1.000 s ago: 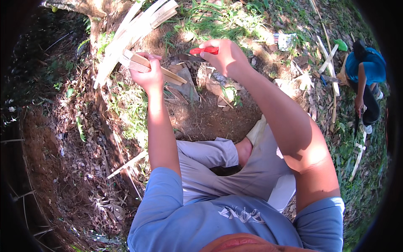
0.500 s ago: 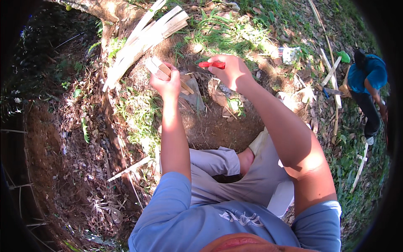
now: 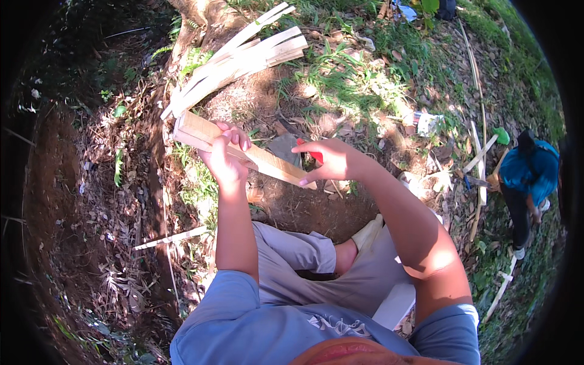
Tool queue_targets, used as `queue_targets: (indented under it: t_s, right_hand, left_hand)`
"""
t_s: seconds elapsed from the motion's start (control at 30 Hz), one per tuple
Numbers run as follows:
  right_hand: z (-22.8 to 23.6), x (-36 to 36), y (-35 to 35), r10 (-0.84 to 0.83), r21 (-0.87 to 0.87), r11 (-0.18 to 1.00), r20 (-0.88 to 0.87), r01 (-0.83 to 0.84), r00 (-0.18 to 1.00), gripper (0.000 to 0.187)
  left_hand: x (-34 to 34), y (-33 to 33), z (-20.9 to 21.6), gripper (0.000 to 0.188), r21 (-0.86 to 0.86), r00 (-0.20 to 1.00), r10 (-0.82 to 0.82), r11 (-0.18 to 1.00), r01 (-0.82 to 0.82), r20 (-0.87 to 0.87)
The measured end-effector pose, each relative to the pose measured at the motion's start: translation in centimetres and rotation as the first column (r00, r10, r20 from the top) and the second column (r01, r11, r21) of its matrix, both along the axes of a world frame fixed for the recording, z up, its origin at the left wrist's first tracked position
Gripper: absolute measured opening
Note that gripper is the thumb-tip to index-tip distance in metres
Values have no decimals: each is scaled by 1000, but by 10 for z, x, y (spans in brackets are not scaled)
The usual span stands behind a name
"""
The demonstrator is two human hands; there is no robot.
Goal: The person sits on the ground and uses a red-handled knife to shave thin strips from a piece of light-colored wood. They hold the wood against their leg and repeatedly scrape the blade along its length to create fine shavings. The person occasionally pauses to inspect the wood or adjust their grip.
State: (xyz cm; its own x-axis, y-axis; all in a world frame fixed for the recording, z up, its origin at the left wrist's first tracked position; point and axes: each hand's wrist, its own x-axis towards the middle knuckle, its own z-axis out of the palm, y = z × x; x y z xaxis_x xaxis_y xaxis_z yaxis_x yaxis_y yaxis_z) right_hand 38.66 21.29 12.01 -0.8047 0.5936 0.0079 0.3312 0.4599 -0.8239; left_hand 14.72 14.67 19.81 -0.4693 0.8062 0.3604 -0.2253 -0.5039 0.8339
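Note:
My left hand is wrapped round a squared piece of pale wood, which slants from upper left down to the right. Its thick end stands out past the fingers; the long part reaches toward my right hand. A small red tool is held in my right hand, mostly covered by the fingers, so its kind does not show. The right thumb tip is at the wood's far right end, and the index finger points left above it. Whether the thumb touches the wood, I cannot tell.
A bundle of split wooden strips lies at the upper left beside a tree base. A grey flat stone is behind the wood. To the right, a person in a blue top bends near long sticks.
The piece of wood has turned from end-on to lengthwise across the view. My right hand with the red tool has come down to the wood's right end. The whole view has shifted.

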Motion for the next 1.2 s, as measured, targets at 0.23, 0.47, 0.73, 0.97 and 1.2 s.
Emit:
queue_targets:
  t_s: [0.23,0.47,0.73,0.97,1.2]
  right_hand:
    - [11,-35,-37,176,-97,982,163,-162,971,66]
    - [9,-40,-45,122,-217,972,126,-93,985,56]
    - [-6,-38,-43,-53,-213,976,-2,51,999,69]
    - [-6,-32,-38,4,-202,979,55,7,998,67]
    - [27,-20,-38,-103,-245,960,128,132,986,52]
  left_hand:
    - [-10,-5,15,14,-207,981,43,978,-3,191]
    - [-42,16,-10,23,-236,927,-245,919,316,286]
    - [10,-11,-76,46,-116,943,-276,947,300,184]
    - [43,-33,-94,42,-256,958,-95,952,167,272]
    - [2,-35,-153,45,-486,778,239,869,95,580]
